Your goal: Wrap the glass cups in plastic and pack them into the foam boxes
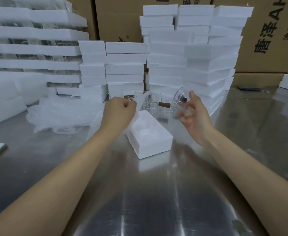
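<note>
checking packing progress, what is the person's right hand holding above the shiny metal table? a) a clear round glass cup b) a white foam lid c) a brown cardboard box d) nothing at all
a: the right hand curls its fingers round the clear round glass cup, tilted in the air beyond the open white foam box, while the left hand seems to pinch clear plastic film.

left hand [118,113]: pinches plastic [140,101] | right hand [195,116]: holds glass cup [182,101]
</note>
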A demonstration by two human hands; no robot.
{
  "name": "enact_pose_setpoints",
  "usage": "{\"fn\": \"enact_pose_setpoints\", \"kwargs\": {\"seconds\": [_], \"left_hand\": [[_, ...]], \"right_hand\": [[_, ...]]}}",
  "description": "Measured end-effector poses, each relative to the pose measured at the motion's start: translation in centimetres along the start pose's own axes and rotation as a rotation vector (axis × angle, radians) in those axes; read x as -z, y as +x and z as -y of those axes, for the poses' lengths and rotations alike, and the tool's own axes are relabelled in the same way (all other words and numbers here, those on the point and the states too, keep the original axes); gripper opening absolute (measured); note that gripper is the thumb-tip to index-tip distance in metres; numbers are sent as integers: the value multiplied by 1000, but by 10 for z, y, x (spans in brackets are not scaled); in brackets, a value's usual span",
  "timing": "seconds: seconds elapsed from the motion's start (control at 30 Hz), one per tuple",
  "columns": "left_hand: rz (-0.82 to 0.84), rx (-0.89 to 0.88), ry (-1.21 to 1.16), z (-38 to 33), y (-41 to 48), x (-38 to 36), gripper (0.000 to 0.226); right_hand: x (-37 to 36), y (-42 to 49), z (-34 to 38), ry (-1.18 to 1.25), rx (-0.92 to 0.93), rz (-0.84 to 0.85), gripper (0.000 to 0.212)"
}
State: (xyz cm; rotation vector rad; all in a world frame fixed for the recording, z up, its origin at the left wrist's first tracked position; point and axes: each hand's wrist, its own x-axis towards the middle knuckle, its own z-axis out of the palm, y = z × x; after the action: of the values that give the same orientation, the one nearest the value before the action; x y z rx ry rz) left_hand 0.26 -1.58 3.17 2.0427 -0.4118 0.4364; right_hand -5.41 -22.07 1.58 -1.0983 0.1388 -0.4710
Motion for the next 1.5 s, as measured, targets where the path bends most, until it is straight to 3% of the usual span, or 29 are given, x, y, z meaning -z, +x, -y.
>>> {"fn": "enact_pose_setpoints", "kwargs": {"seconds": [0.1, 0.23, 0.33, 0.4, 0.57, 0.63, 0.7, 0.83, 0.9, 1.07, 1.17, 1.23, 1.3, 1.4, 1.5], "left_hand": [[-20, -24, -19, -2, 1, 2, 20], [-177, -137, -250, -11, -6, 4, 13], [-179, -151, -194, -12, -8, 3, 10], [-87, -136, -147, -12, -8, 1, 10], [149, 152, -421, -13, -6, -6, 15], [191, 183, -468, -14, -6, -5, 21], [174, 150, -457, -16, -7, -6, 27], [156, 25, -522, -22, -13, -7, 22], [175, -41, -549, -24, -16, -9, 22], [243, -142, -472, -22, -16, -8, 44], [317, -141, -495, -19, -15, -9, 46], [402, -148, -503, -19, -18, -13, 47], [454, -164, -509, -19, -20, -16, 54], [423, -201, -569, -18, -22, -17, 67], [305, -282, -556, -18, -24, -15, 72]], "right_hand": [[-1, -5, 3, 22, -54, -30, 45], [-3, -9, 5, 57, 0, 40, 63], [-6, -11, 9, 123, 29, 93, 61], [-7, -12, 11, 143, 36, 110, 59], [-9, -15, 18, 161, 42, 178, 61], [-9, -16, 19, 149, 27, 242, 66], [-11, -16, 18, 52, 20, 267, 66], [-21, -22, 5, -345, 64, 238, 31], [-24, -27, 0, -448, 105, 247, 26], [-29, -32, 3, -506, 128, 175, 37], [-29, -32, 11, -501, 105, 75, 56], [-28, -33, 15, -478, 95, 39, 55], [-28, -33, 16, -478, 102, 44, 52], [-30, -34, 17, -436, 71, 116, 68], [-32, -35, 17, -387, -43, 222, 44]]}}
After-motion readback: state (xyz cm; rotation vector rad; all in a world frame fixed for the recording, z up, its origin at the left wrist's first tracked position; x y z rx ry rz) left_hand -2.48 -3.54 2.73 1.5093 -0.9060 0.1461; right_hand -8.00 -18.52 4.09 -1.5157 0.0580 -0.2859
